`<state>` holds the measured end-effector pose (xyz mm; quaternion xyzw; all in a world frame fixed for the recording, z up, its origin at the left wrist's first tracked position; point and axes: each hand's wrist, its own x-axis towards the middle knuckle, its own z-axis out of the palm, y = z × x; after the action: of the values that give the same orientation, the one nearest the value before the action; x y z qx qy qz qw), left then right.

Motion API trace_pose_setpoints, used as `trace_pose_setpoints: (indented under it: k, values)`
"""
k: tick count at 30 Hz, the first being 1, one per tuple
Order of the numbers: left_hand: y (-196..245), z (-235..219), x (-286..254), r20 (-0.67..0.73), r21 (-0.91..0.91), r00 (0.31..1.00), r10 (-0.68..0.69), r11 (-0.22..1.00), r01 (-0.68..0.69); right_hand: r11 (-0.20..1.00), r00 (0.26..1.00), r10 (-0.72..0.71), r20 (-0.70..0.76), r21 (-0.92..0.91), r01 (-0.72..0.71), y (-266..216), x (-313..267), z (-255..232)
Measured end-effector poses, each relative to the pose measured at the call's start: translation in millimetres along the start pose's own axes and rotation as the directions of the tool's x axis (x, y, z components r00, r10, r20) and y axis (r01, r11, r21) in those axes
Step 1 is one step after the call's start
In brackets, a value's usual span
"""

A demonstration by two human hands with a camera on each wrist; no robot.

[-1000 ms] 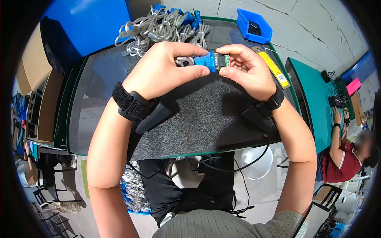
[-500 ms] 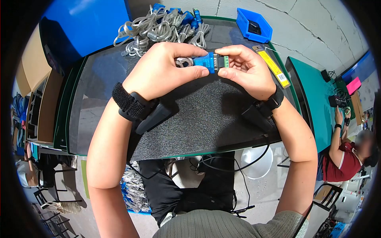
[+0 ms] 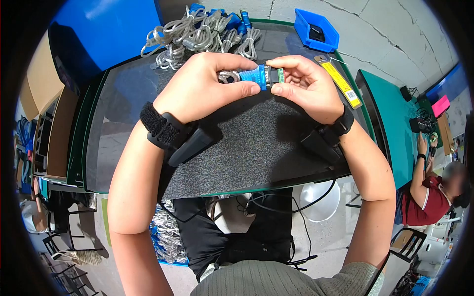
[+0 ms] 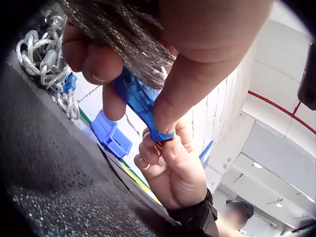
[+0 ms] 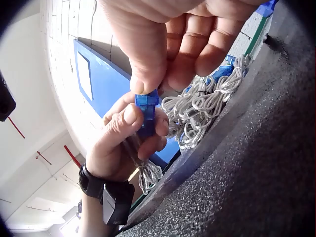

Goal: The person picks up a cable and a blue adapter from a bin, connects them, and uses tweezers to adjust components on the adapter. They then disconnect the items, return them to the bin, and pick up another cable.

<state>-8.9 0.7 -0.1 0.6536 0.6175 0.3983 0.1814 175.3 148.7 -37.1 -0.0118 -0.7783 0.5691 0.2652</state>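
My left hand (image 3: 195, 91) grips a translucent blue cable connector (image 3: 253, 76) between thumb and forefinger. A bundled silver cable (image 4: 131, 42) runs from this connector inside the left palm. Facing it from the other side, my right hand (image 3: 313, 91) pinches a small black adapter with a green screw-terminal block (image 3: 281, 75). Connector and adapter sit end to end, with a metal strip showing at the join. In the right wrist view, the right thumb hides most of the adapter behind the blue connector. Both hands are above a grey textured mat (image 3: 232, 148).
A pile of bundled silver cables (image 3: 202, 34) with blue connectors lies at the back of the table. A blue bin (image 3: 328, 44) holding something black stands at the back right. Beside the right hand lies a yellow-labelled strip (image 3: 340, 81). Another person (image 3: 429, 197) sits at the right.
The connector and adapter have shifted very slightly to the left between my hands. Both hands keep their hold.
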Motion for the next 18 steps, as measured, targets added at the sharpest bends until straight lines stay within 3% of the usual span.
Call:
trace_pose_setpoints:
  k: [8, 10, 14, 16, 18]
  values:
    - [-2.9, -0.2, 2.4, 0.071, -0.004, 0.997, -0.040, 0.999, 0.041, 1.000, 1.000, 0.000, -0.009, -0.013, 0.000, 0.6, 0.7, 0.1]
    - [-10.1, 0.2, 1.5, 0.090, -0.011, 0.994, 0.062, 0.998, -0.061, 0.995, 0.997, 0.073, -0.021, -0.067, -0.074, 0.2, 1.4, -2.3]
    - [-18.8, -9.8, -2.5, 0.100, 0.067, 0.991, 0.087, 0.993, -0.094, 0.985, 0.991, 0.120, -0.056, -0.114, -0.125, 1.4, 3.2, -3.6]
    - [-13.2, -17.4, -3.2, 0.144, 0.134, 0.980, -0.136, 0.984, 0.117, 0.970, 0.978, 0.192, -0.082, -0.135, -0.202, 3.0, 3.7, -5.7]
    - [-12.4, -22.4, -3.8, 0.134, 0.148, 0.985, -0.112, 0.985, 0.092, 0.972, 0.977, 0.190, -0.092, -0.119, -0.201, 6.1, 4.5, -7.4]
